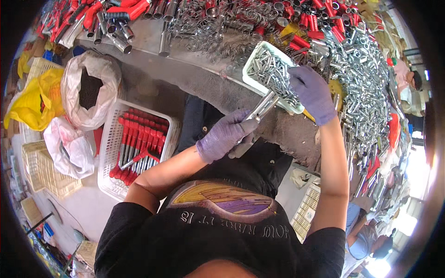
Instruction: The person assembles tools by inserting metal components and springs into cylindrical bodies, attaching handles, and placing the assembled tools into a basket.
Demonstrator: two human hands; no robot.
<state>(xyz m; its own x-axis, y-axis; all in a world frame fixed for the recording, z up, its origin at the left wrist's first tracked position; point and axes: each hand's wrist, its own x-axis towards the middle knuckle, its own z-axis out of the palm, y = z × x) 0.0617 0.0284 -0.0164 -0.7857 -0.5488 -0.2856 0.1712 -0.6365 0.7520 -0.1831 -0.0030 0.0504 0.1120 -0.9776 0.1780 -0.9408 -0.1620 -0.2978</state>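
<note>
My left hand [228,134], in a purple glove, is closed around a shiny metal tube [263,107] that tilts up to the right. The tube's upper end lies against the near side of a white tray [252,82]. Small metal pins [270,69] fill that tray. Over its right side is my right hand [311,90], gloved in the same purple, with the fingers bent together at the pins. What those fingertips hold, if anything, is hidden. A grey cloth-like covering [289,139] lies on the bench edge below the tray.
Loose springs [215,28], red-handled metal parts [123,16] and a heap of small metal pieces [359,78] cover the bench. To my left stand a white basket [105,155] of red-handled tools and a white sack [69,92]. Another person [364,238] is at the lower right.
</note>
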